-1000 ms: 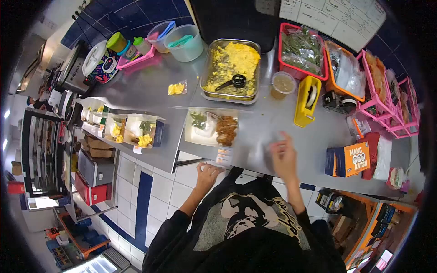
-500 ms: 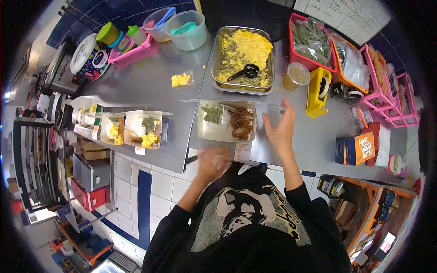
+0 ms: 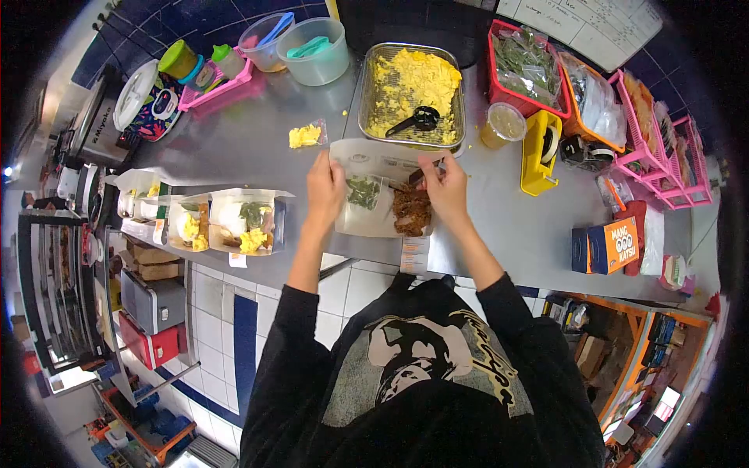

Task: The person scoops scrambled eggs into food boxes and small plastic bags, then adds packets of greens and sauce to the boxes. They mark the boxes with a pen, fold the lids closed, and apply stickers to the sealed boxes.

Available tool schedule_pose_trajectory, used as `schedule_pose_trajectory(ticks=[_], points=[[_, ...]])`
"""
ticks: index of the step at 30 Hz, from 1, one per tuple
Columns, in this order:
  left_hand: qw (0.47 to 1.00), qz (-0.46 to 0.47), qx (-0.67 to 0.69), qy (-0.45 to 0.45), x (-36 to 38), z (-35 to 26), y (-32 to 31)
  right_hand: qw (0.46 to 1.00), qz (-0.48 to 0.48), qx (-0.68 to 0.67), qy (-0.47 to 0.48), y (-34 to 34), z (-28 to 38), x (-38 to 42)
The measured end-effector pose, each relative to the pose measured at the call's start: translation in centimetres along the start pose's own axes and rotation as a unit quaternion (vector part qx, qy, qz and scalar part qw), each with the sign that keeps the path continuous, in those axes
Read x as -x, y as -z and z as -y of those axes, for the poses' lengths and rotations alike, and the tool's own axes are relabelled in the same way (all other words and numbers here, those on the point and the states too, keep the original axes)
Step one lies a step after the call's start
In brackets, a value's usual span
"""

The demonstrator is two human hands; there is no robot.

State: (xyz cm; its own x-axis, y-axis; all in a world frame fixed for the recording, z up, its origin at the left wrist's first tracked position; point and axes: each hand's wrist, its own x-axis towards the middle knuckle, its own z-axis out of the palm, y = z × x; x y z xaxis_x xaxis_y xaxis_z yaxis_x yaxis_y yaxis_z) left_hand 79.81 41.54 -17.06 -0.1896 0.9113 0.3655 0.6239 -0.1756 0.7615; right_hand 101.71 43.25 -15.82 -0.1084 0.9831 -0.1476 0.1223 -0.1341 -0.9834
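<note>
Both hands work at an open meal box (image 3: 373, 222) on the counter (image 3: 250, 148), right in front of the person. Left hand (image 3: 326, 187) grips the box's left side w/ fingers curled on the raised lid flap (image 3: 374, 156). Right hand (image 3: 445, 187) is at the flap's right end, fingers pinched narrow on its edge; a thin dark item shows by the fingertips, can't tell what it is. Lid flap stands up at the far side of the box, betw. the two hands.

Inside the box: a small bag of greens (image 3: 363, 192) on the left, brown fried cutlet (image 3: 411, 210) on the right, just below the right hand. A paper slip (image 3: 414, 254) lies at the counter's near edge, just beside the box.

Beyond the flap sits a metal tray of yellow scrambled egg (image 3: 409, 82) w/ a black scoop (image 3: 417, 121) in it. A small bag of egg (image 3: 304, 136) lies left of the tray, near the left hand. To the left, three more open boxes (image 3: 242, 222) stand in a row, filled w/ rice, egg & greens. Right of the tray: a cup of sauce (image 3: 503, 125), a yellow tape dispenser (image 3: 542, 152), and an orange box (image 3: 608, 246) well apart near the counter's right end. Two clear tubs (image 3: 312, 51) sit at the far side.
</note>
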Motion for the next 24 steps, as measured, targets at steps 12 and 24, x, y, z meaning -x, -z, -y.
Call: schedule_pose_trajectory(ticks=[12,24], points=[[0.993,0.120,0.011,0.003,4.8,0.0,2.8,0.975,-0.020,0.155,0.156,1.0,-2.6,5.1],[0.990,0.127,0.065,0.023,6.6,1.1,1.8,0.977,0.188,-0.097,0.021,4.2,-5.7,4.1]])
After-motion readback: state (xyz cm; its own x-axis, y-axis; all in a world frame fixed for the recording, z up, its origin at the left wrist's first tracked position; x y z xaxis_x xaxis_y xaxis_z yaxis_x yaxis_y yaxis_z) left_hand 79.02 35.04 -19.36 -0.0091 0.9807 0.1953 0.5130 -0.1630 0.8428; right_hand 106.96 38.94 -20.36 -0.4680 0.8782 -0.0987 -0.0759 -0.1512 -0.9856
